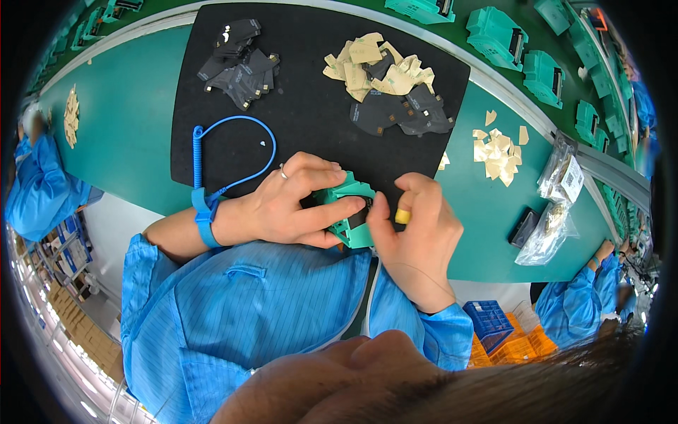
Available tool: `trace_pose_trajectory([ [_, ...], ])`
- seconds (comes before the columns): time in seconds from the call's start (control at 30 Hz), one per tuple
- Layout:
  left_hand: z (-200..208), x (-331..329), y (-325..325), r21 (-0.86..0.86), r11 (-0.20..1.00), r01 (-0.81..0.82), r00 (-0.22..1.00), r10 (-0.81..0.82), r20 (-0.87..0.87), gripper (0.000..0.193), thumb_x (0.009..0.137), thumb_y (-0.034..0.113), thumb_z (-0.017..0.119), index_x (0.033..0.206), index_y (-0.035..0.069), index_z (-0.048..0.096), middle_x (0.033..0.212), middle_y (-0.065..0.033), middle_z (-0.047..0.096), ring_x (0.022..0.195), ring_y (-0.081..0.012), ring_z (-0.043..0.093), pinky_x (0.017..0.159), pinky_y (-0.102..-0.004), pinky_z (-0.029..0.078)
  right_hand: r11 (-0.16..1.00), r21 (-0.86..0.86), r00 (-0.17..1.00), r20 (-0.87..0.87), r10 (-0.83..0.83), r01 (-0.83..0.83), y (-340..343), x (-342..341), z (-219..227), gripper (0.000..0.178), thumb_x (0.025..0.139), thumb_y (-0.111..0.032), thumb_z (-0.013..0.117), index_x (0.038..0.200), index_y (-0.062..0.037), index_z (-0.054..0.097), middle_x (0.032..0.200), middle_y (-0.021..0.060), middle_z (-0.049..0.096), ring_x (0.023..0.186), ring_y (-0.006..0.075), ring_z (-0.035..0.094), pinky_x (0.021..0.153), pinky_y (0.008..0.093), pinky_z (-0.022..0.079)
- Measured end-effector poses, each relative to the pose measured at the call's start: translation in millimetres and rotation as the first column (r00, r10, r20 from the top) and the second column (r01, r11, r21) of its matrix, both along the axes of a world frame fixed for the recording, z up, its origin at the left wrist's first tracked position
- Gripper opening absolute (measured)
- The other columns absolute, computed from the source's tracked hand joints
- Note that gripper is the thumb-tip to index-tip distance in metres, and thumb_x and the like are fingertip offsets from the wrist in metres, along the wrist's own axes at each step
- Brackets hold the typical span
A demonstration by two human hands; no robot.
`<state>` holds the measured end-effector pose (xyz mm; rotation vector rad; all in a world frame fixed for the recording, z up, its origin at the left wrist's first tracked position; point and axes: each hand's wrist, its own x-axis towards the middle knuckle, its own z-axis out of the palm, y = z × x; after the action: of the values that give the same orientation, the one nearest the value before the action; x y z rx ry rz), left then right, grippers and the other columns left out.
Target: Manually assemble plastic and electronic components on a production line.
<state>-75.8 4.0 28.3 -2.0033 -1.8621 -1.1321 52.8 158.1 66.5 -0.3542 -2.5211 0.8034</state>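
Note:
My left hand (pixel 293 205) grips a small green plastic housing (pixel 351 212) from the left, fingers curled over its top. My right hand (pixel 413 230) holds the same housing from the right, thumb pressed against its dark opening; one finger wears a yellow finger cot (pixel 402 216). A ring sits on my left hand, and a blue wrist strap (pixel 205 215) with a coiled blue cord (pixel 233 152) is on that wrist. Both hands hover over the near edge of a black mat (pixel 311 120).
On the mat lie two heaps of dark flat parts (pixel 240 63), (pixel 406 109) and tan backing papers (pixel 371 63). More tan papers (pixel 498 152), clear bags (pixel 554 205) and green housings (pixel 498 32) lie on the green bench. Workers in blue sit on both sides.

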Motion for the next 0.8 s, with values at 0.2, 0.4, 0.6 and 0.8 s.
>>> trace_pose_trajectory([
  [0.2, 6, -2, -7, 0.007, 1.000, 0.000, 0.999, 0.000, -0.054, 0.039, 0.069, 0.032, 0.072, 0.101, 0.009, 0.065, 0.103, -0.0142, 0.048, 0.088, -0.0302, 0.056, 0.045, -0.0264, 0.050, 0.920, -0.105, 0.913, 0.119, 0.389, -0.378, 6, 4, 29, 0.062, 0.062, -0.022, 0.079, 0.115, -0.0008, 0.053, 0.109, 0.0124, 0.054, 0.089, 0.0274, 0.061, 0.069, 0.0326, 0.052],
  [0.4, 13, -16, -14, 0.222, 0.973, -0.072, 0.997, 0.062, 0.052, 0.057, 0.065, 0.034, 0.079, 0.112, 0.009, 0.058, 0.118, -0.0203, 0.045, 0.104, -0.0383, 0.049, 0.082, -0.0439, 0.049, 0.932, -0.135, 0.941, -0.024, 0.337, -0.337, 27, -31, 45, 0.060, 0.058, -0.015, 0.080, 0.111, -0.0019, 0.054, 0.098, 0.0135, 0.057, 0.083, 0.0271, 0.061, 0.065, 0.0335, 0.052],
  [0.6, 8, -16, -4, 0.334, 0.936, -0.107, 0.994, 0.108, 0.017, 0.048, 0.065, 0.019, 0.075, 0.110, 0.010, 0.059, 0.114, -0.0173, 0.051, 0.096, -0.0331, 0.056, 0.072, -0.0363, 0.050, 0.954, 0.300, 0.961, -0.266, 0.073, 0.011, 48, -183, 72, 0.050, 0.061, -0.027, 0.076, 0.095, 0.0043, 0.058, 0.092, 0.0195, 0.058, 0.083, 0.0356, 0.060, 0.072, 0.0418, 0.051],
  [0.8, 10, -20, -6, 0.337, 0.932, -0.133, 0.988, 0.150, -0.023, 0.041, 0.062, 0.009, 0.071, 0.103, 0.010, 0.063, 0.110, -0.0138, 0.053, 0.092, -0.0292, 0.057, 0.058, -0.0287, 0.049, 0.964, 0.222, 0.989, 0.005, -0.148, 0.143, 41, -281, 67, 0.068, 0.064, -0.048, 0.073, 0.102, 0.0045, 0.055, 0.103, 0.0229, 0.057, 0.091, 0.0382, 0.061, 0.075, 0.0440, 0.052],
])
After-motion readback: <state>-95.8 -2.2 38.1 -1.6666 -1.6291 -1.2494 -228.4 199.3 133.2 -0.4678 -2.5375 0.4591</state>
